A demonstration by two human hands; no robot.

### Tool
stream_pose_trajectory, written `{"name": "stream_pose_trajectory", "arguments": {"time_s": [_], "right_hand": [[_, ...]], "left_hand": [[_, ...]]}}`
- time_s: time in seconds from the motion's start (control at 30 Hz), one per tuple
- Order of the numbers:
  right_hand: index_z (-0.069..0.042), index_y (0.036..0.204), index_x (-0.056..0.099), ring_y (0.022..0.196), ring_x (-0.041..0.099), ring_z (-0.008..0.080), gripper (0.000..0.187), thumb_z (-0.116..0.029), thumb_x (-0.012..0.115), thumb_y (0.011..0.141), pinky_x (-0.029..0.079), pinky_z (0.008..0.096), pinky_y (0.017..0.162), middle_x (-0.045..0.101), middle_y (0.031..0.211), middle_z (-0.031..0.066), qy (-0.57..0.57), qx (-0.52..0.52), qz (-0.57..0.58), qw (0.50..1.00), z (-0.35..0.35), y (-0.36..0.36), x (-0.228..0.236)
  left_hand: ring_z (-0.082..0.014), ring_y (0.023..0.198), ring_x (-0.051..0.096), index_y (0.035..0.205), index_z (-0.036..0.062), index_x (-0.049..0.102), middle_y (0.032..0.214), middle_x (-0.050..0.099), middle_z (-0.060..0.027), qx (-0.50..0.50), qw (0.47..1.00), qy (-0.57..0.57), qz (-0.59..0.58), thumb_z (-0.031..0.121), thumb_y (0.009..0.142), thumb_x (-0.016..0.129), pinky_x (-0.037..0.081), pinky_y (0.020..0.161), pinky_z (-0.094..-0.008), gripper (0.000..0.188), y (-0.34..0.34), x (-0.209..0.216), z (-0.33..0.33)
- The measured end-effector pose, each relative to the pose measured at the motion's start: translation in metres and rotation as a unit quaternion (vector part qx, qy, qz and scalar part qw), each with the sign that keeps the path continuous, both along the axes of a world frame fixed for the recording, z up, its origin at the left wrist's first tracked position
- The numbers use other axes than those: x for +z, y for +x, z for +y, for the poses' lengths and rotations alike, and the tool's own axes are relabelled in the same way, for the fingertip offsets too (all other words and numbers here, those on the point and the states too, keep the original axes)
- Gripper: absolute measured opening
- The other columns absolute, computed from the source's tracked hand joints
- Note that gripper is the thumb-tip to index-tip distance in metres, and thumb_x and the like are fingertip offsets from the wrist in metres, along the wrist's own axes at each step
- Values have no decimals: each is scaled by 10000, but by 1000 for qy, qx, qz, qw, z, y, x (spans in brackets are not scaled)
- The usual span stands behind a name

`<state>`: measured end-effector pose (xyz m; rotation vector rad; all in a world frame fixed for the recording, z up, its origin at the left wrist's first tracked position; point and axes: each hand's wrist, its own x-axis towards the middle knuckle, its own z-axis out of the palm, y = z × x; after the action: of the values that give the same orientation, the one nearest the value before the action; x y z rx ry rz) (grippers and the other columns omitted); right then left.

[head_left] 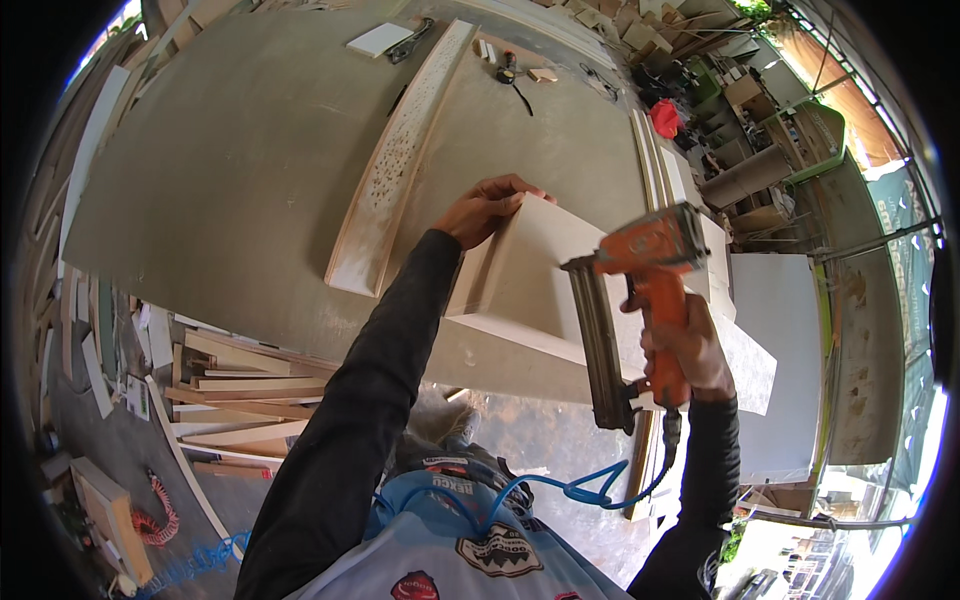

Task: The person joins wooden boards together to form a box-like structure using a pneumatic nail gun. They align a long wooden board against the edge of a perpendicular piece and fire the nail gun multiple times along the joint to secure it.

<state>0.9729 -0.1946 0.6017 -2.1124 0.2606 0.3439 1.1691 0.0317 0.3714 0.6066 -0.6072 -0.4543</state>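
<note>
A pale wooden box-like piece (552,262) made of joined panels lies on the near part of the worktable. My left hand (488,208) grips its far left corner, thumb and fingers bent over the panel edge. In my right hand (697,348) is an orange nail gun (662,243), my fingers wrapped round its handle. The gun's long dark magazine (600,345) slants down in front of the panels, and its nose points left above the piece. A blue air hose (585,490) runs from the handle's base across my front.
A long speckled board (405,160) lies left of my left hand on the grey worktable (230,160). Farther back are a small black tool (508,70) and a white block (379,40). Wood offcuts (245,390) are piled at lower left; shelves of scraps (750,150) stand at right.
</note>
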Motion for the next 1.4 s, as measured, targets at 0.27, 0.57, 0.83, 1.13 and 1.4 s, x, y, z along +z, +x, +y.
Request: {"name": "stream_pose_trajectory", "arguments": {"time_s": [0.27, 0.57, 0.83, 1.13, 1.4], "right_hand": [[83, 1037, 587, 594, 648, 181, 275, -55, 663, 812, 574, 325, 549, 624, 831, 110, -25, 88, -19, 996, 36, 55, 11], [96, 1020, 493, 690, 680, 191, 287, -49, 673, 851, 614, 340, 573, 622, 992, 141, 4, 117, -2, 993, 41, 78, 17], [72, 946, 590, 698, 692, 206, 195, -89, 686, 893, 617, 334, 598, 539, 1051, 137, -35, 145, -1, 989, 41, 86, 16], [96, 1008, 541, 703, 697, 195, 282, -75, 693, 843, 599, 328, 559, 619, 900, 126, -40, 126, 11, 991, 47, 86, 22], [98, 1022, 512, 681, 685, 199, 308, -82, 686, 842, 595, 335, 565, 653, 934, 136, -12, 82, -9, 997, 56, 70, 22]], "left_hand": [[-182, 1196, 600, 1144, 58, 682, 1197, 694, -79, 13, 1000, 12, -11, 129, 980, 635, 403, 1090, -356, 184, 3, -5, 1], [-137, 1077, 585, 1174, 78, 691, 1123, 688, -9, 3, 1000, 23, -2, 131, 978, 642, 388, 1022, -313, 209, 8, -14, 1], [-128, 1070, 586, 1171, 72, 684, 1113, 680, -6, -5, 1000, 14, -1, 115, 980, 633, 391, 1004, -306, 203, 9, -17, 2], [-132, 1072, 591, 1165, 77, 686, 1118, 685, -10, -9, 1000, 5, 0, 119, 984, 629, 401, 1000, -309, 195, 10, -20, 2], [-125, 1051, 590, 1185, 73, 687, 1097, 682, -8, 2, 1000, 6, -6, 130, 994, 621, 413, 984, -306, 210, 8, -16, 1]]}}
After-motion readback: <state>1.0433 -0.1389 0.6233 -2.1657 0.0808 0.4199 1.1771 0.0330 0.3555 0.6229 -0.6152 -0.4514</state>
